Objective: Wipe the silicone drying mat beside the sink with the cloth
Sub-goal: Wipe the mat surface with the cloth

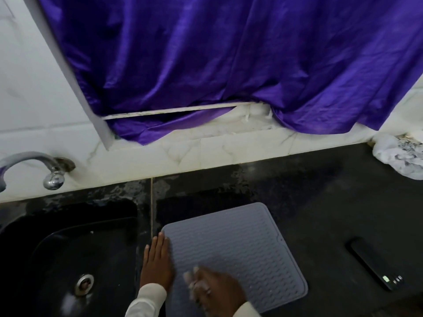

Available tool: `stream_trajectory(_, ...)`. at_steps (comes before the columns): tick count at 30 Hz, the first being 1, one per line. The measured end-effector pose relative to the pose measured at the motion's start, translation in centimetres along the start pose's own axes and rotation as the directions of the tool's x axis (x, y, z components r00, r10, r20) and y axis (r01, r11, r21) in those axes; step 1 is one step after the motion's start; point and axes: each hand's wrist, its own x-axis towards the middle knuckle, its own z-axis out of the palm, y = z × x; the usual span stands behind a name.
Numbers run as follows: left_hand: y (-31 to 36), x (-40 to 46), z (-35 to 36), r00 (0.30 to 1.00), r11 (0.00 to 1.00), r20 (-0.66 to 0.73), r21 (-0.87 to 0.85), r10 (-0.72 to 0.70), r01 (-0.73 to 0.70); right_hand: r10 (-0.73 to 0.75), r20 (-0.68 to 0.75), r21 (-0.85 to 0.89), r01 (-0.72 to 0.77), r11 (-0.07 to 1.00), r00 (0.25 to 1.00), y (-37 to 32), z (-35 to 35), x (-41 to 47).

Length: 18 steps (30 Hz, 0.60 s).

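A grey ribbed silicone drying mat [240, 245] lies on the black counter just right of the sink. My left hand [156, 261] rests flat, fingers together, on the mat's left edge. My right hand [217, 291] is on the mat's near part, blurred by motion, closed around a small pale cloth [191, 279] of which only a bit shows past my fingers. Both wrists wear cream sleeves.
A black sink [68, 252] with a metal drain lies to the left, a chrome tap [34, 165] above it. A dark phone [375, 264] lies on the counter [320, 202] to the right. A crumpled white bag [398, 156] sits at the back right. A purple curtain [229, 65] hangs above.
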Motion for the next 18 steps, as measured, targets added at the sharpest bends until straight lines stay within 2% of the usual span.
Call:
stream_trajectory(3,0.1,0.1,0.0,1.000,1.000,0.000,0.025,0.003,-0.003,-0.065,0.159,-0.192,0.095,0.977,0.985,-0.8,3.3,1.3)
stream_trajectory(5,0.0,0.0,0.1,1.000,1.000,-0.007,0.011,0.003,-0.003,-0.061,0.180,-0.242,0.104,0.965,0.982,0.2,3.4,1.8)
stream_trajectory(11,-0.4,0.1,0.2,1.000,1.000,-0.014,-0.019,0.003,-0.004,0.082,0.035,-0.215,-0.073,0.974,0.996,6.0,0.1,0.7)
stream_trajectory(14,-0.3,0.1,0.2,1.000,1.000,-0.018,-0.009,0.003,-0.003,0.196,-0.056,-0.137,-0.202,0.970,0.979,9.1,-2.7,-0.7)
stream_trajectory(18,-0.4,0.0,0.3,1.000,1.000,-0.024,-0.013,0.003,-0.004,0.280,-0.140,-0.052,-0.290,0.956,0.950,13.3,-6.7,-2.9)
